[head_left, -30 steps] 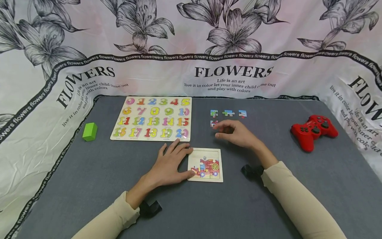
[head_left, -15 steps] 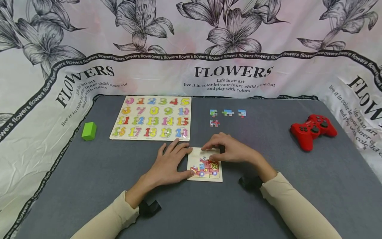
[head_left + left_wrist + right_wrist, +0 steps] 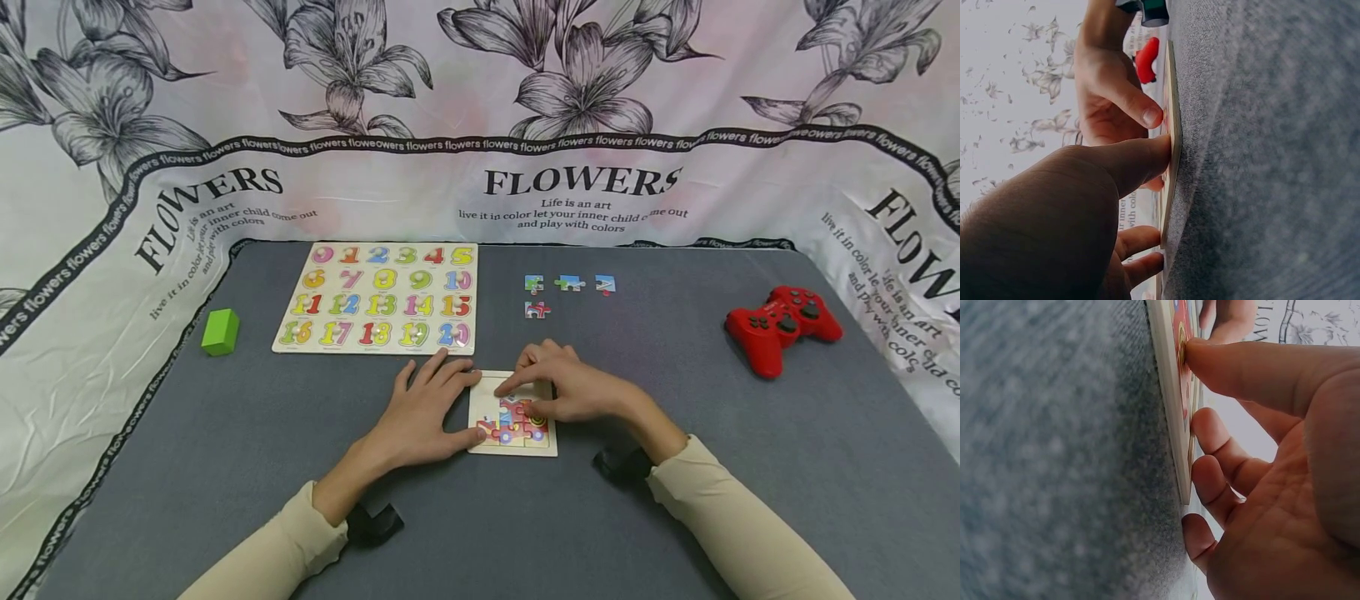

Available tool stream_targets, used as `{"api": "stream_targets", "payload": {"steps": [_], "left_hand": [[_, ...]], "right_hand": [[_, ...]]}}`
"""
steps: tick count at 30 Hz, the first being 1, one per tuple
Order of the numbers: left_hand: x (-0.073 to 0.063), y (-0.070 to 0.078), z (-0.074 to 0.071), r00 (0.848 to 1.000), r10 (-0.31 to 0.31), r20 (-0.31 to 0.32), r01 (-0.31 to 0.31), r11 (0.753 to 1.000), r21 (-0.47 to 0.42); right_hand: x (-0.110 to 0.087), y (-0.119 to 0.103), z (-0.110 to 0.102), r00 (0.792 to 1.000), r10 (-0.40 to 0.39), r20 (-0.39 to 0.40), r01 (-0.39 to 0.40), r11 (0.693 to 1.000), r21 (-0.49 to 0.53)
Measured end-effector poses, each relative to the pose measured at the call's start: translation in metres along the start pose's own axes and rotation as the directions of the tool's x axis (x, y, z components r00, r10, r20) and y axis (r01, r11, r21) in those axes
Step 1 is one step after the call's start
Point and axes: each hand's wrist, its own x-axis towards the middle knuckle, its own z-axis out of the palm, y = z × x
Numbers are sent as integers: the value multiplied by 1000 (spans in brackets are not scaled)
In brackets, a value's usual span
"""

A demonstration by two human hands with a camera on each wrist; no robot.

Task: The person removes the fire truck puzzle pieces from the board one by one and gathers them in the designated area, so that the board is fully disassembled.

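A small square wooden jigsaw tray (image 3: pixel 512 452) lies at the middle of the grey table, with joined red vehicle pieces (image 3: pixel 507 432) inside it. My left hand (image 3: pixel 426 412) is spread along its left side, thumb on the lower corner and fingertips at the upper one. Over the tray's right part, my right hand (image 3: pixel 573 387) touches the puzzle with thumb and index finger, the other fingers bent. In the right wrist view, its thumb (image 3: pixel 1210 362) presses on the picture near a yellow ring. No loose piece shows between its fingers.
Several loose jigsaw pieces (image 3: pixel 570 284) lie behind the right hand. A number board (image 3: pixel 367 351) is at the back left, with a green block (image 3: pixel 220 332) beyond its left side. A red game controller (image 3: pixel 782 329) sits at right. A flower-print cloth (image 3: pixel 405 200) hangs behind.
My right hand has come from the loose pieces down to the tray, and its index finger now reaches onto the puzzle. The left hand stays at the tray's left side.
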Motion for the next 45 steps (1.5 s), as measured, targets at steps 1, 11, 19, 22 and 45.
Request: {"api": "stream_targets", "payload": {"steps": [1,11,19,22,45], "left_hand": [[0,0,0,1000,3,-2,-3,1000,-2],[-1,1,0,1000,5,-2,-5,1000,-4],[0,1,0,1000,4,0,-4,1000,0],[-1,1,0,1000,5,1,-5,1000,-1],[-2,-1,2,1000,12,-1,-12,1000,-6]], "right_hand": [[0,0,0,1000,-4,1,4,1000,-6],[-1,-2,0,1000,-14,7,14,1000,-17],[-1,-3,2,1000,-7,3,7,1000,-17],[-1,-3,2,1000,-7,0,7,1000,-20],[1,-4,2,1000,-16,12,15,999,44]]}}
